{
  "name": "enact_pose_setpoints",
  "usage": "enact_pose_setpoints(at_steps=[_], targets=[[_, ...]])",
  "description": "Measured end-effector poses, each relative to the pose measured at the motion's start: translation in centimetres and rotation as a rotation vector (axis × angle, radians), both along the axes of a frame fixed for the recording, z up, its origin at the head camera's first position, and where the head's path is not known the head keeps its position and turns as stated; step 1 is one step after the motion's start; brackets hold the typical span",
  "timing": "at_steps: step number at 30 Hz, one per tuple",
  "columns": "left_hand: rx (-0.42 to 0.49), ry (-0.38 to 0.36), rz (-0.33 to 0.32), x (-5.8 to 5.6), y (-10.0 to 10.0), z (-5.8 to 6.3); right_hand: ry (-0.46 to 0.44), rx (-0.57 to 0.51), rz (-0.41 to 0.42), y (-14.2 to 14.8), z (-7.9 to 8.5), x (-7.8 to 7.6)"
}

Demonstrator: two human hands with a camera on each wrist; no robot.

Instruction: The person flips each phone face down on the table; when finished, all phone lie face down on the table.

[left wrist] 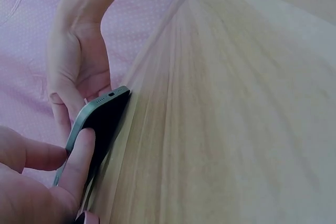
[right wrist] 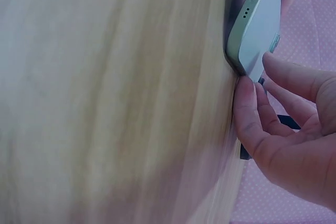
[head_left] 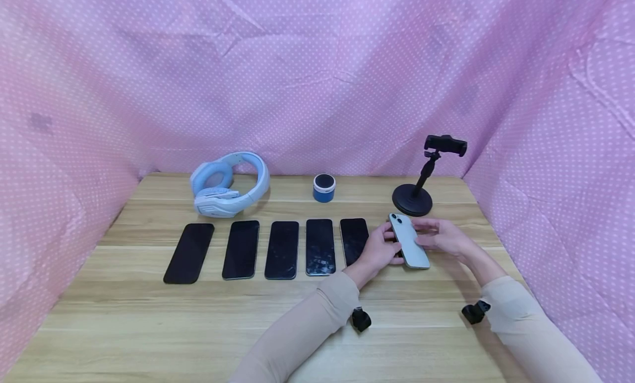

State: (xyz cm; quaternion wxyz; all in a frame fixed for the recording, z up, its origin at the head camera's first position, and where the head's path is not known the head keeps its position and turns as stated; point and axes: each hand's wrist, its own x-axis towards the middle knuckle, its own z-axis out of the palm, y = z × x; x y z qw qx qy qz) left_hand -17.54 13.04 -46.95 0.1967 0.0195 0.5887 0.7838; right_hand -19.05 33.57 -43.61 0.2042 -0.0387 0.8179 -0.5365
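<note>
A pale green smartphone (head_left: 410,242) is tilted at the right of the table, its back with the cameras facing up. My left hand (head_left: 378,251) grips its left edge; in the left wrist view a finger lies against the dark screen (left wrist: 108,121). My right hand (head_left: 448,241) holds the opposite edge, the thumb on the back near a lower corner in the right wrist view. Beside my left hand lies a black-screened phone (head_left: 354,237), partly covered by that hand. Behind the held phone stands a black phone stand (head_left: 413,200) with its clamp at the top.
More phones lie face up in a row to the left, among them one phone (head_left: 319,245) and a far-left phone (head_left: 189,253). Blue-white headphones (head_left: 230,201) and a small blue speaker (head_left: 324,191) stand at the back. A pink dotted curtain (head_left: 317,85) borders the wooden table (head_left: 149,328).
</note>
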Motion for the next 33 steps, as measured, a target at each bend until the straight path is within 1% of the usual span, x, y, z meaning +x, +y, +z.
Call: enact_pose_setpoints(at_steps=[5,10,14,17,20,25,29,33], targets=[[-0.016,-0.010,0.001,0.1,0.0,0.2,0.015,0.093,-0.003,-0.3,0.2,-0.1],[-0.046,-0.026,-0.008,0.2,0.0,0.5,0.024,0.150,-0.011,-0.4,0.4,-0.2],[-0.092,-0.046,-0.018,0.3,0.1,0.8,0.023,0.164,-0.016,-0.2,0.3,-0.2],[-0.129,-0.051,-0.015,0.3,0.2,1.0,-0.004,0.148,-0.028,0.0,0.3,-0.3],[-0.157,-0.029,-0.013,0.2,0.6,1.1,-0.013,0.144,-0.039,0.1,0.4,-0.4],[-0.238,0.043,-0.022,0.5,0.9,1.3,-0.011,0.142,-0.046,0.2,0.5,-0.4],[-0.298,0.081,-0.004,0.6,0.8,1.4,-0.019,0.132,-0.043,0.0,0.4,-0.4],[-0.343,0.104,0.003,0.6,0.4,1.4,-0.008,0.158,-0.044,0.0,0.2,-0.4]])
